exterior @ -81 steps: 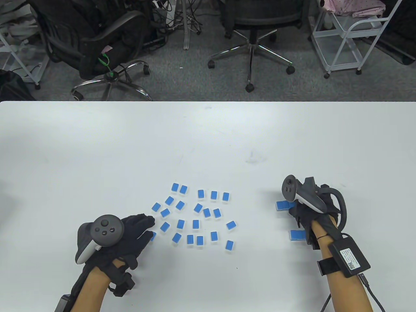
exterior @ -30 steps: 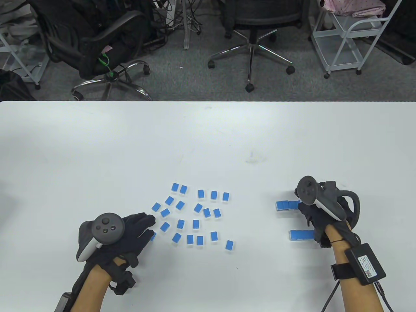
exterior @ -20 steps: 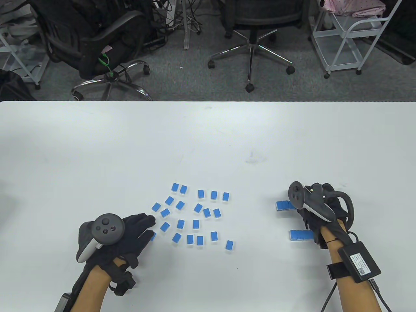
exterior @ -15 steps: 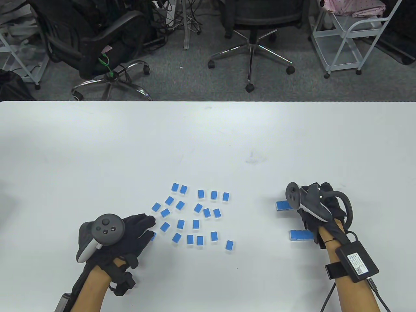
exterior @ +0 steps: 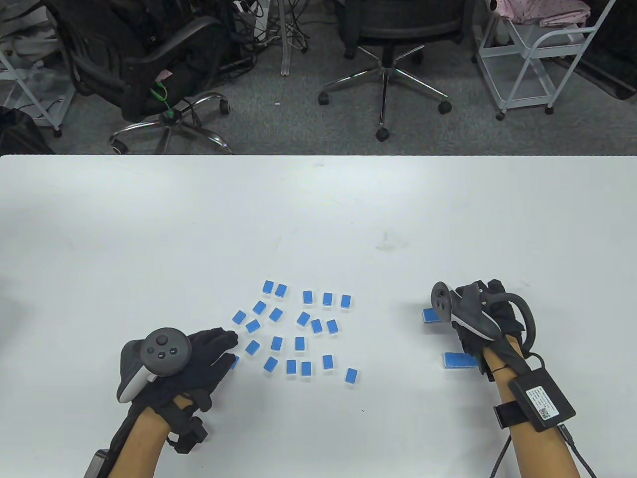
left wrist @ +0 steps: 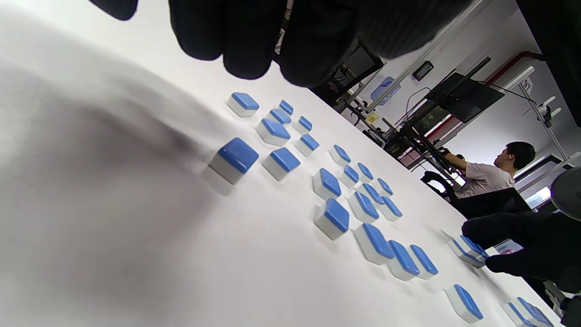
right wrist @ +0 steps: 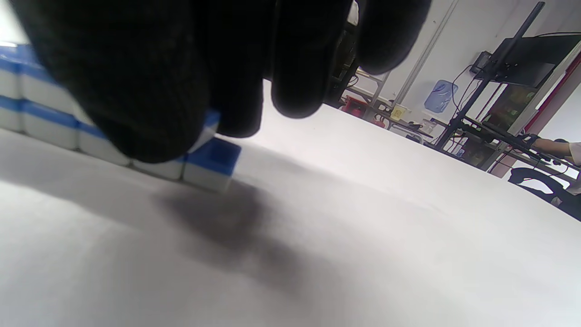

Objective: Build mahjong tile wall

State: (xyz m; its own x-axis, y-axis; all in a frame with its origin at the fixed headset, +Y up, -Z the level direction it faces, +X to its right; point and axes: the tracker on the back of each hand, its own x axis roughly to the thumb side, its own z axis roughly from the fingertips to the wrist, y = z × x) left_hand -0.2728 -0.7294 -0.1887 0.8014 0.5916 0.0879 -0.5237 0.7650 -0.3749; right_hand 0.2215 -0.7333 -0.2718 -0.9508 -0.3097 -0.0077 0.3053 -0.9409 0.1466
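A white counter [exterior: 318, 209] carries loose blue-backed tiles [exterior: 299, 343] scattered face down at front centre. Well apart to their right lie two short rows [exterior: 459, 360] of tiles set side by side.

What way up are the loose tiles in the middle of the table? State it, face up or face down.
Face down. The loose tiles lie flat on the table with blue backs upward; the left wrist view shows white bodies underneath and no printed faces.
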